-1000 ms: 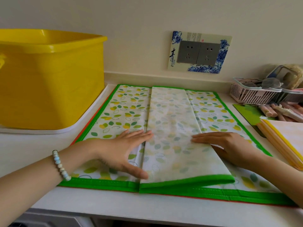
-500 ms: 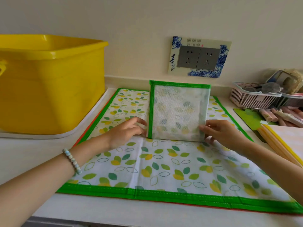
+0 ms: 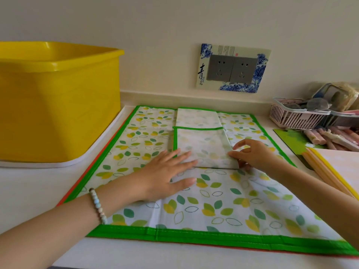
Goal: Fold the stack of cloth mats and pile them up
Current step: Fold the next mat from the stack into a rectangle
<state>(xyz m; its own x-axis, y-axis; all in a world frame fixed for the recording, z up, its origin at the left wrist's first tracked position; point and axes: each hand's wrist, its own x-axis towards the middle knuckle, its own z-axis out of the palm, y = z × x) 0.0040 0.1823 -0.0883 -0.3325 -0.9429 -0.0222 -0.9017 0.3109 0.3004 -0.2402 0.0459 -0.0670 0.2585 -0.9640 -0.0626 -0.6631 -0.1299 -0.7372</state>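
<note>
Pressing folded mat (image 3: 202,150), flap upright just before, now down: my left hand (image 3: 165,177) flat, right hand (image 3: 252,154) pinching its edge; nearly stackable.

Folded mat (image 3: 204,150) atop flat leaf-print mat (image 3: 223,206); green-trimmed

Two hands: left hand (image 3: 167,177), right hand (image 3: 254,154). One folded mat (image 3: 202,148) on one spread green-edged mat (image 3: 223,208). One yellow tub (image 3: 58,105). Two wall sockets (image 3: 220,68). One pink basket (image 3: 291,117). One bead bracelet (image 3: 98,205).
</note>
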